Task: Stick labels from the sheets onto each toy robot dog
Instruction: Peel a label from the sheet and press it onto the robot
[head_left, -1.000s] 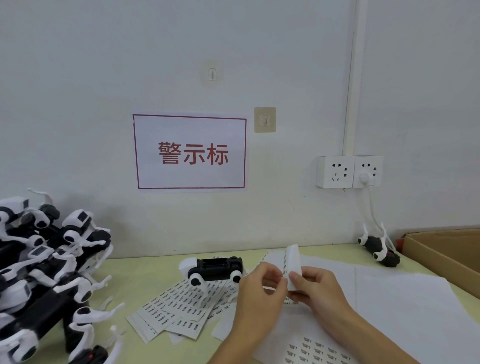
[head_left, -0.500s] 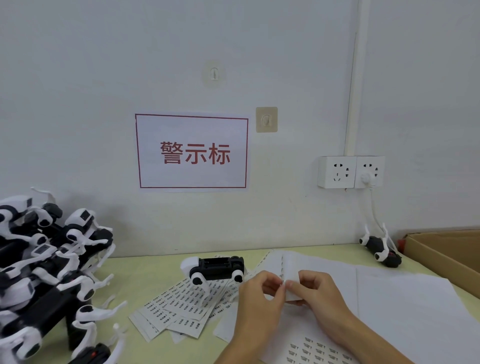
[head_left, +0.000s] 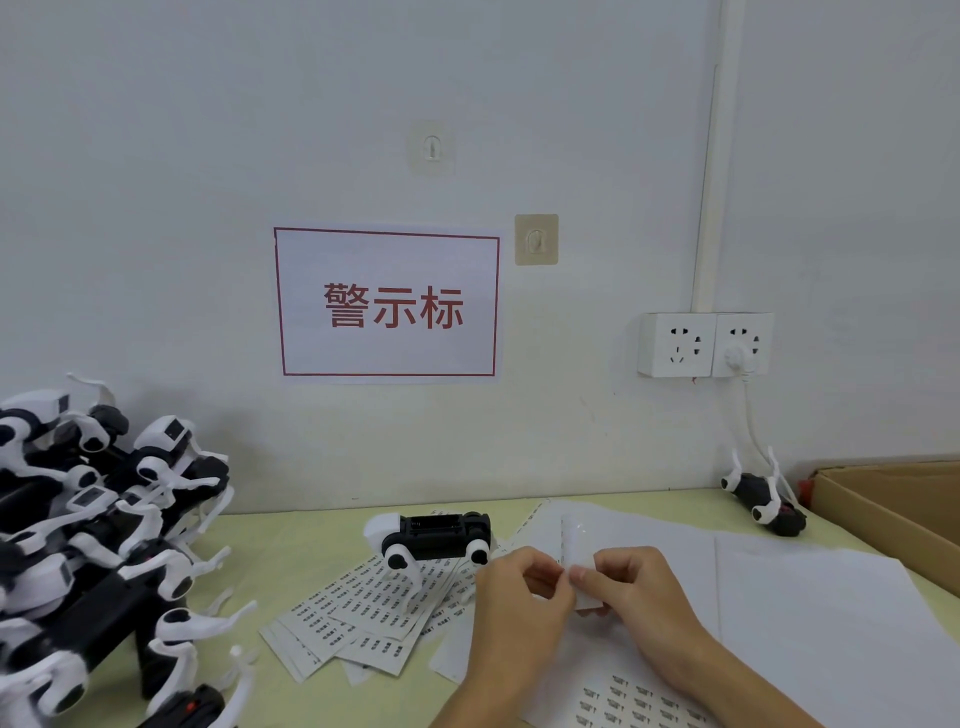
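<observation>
Only two bare hands and their forearms show, entering from the lower edge of the head view. The left hand (head_left: 511, 597) is uncovered from fingertips to wrist: no glove, no ring, no watch or band on the part that shows. Its forearm below is bare too, with no cuff or sleeve edge anywhere up to the frame border. The right hand (head_left: 636, 590) is likewise ungloved and unadorned, and its longer visible stretch of forearm carries no sleeve, strap or marking. The fingernails that show are short and unpainted. Of clothing, nothing enters the view.
</observation>
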